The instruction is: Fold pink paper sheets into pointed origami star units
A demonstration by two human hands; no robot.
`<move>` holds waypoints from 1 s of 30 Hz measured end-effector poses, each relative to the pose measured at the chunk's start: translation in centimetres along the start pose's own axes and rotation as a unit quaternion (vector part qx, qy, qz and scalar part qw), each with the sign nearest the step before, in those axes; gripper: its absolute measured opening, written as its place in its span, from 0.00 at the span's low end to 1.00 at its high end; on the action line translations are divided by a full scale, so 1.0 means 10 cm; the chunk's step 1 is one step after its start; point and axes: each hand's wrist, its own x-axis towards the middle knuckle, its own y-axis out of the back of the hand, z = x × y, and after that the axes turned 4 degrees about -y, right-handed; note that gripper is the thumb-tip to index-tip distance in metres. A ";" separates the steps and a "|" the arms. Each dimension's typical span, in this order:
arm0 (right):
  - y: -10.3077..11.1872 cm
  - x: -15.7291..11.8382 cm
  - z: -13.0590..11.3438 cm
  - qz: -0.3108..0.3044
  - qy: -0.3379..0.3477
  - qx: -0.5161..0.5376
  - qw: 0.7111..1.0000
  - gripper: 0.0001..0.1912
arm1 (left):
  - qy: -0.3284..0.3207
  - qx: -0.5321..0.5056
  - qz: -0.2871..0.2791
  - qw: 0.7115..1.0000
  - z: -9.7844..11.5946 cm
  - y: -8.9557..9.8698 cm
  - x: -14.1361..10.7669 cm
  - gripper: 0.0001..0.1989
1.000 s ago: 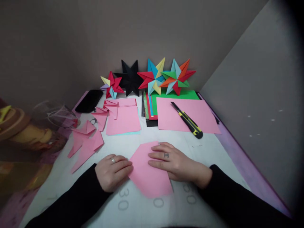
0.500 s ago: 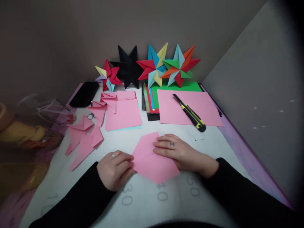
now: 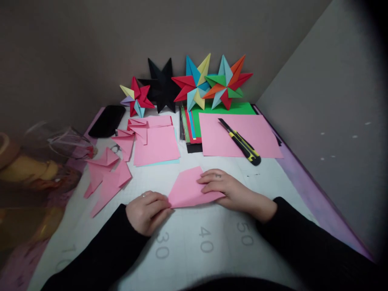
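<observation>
A pink paper (image 3: 187, 186) lies in front of me, its near part folded up so that a straight crease runs along the near edge. My left hand (image 3: 149, 212) pinches the paper's left corner between thumb and fingers. At the right side, my right hand (image 3: 226, 188) grips the folded edge, fingers on top and the thumb hidden. Several folded pink pieces (image 3: 110, 184) lie to the left. Behind the paper is a stack of pink squares (image 3: 156, 146).
A yellow and black cutter (image 3: 242, 143) rests on a large pink sheet (image 3: 212, 137) at the back right. Paper stars (image 3: 197, 87) lean on the wall. A black phone (image 3: 107, 121) and a clear glass-like object (image 3: 68, 141) stand at the left.
The near part of the pink paper has been folded upward, away from me, so its lower point no longer shows. My right hand has shifted slightly along with it.
</observation>
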 end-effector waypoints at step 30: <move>-0.23 0.24 -0.02 0.110 -0.218 -0.134 0.961 0.17 | -0.006 0.252 -0.219 0.943 0.44 -0.22 0.02 0.36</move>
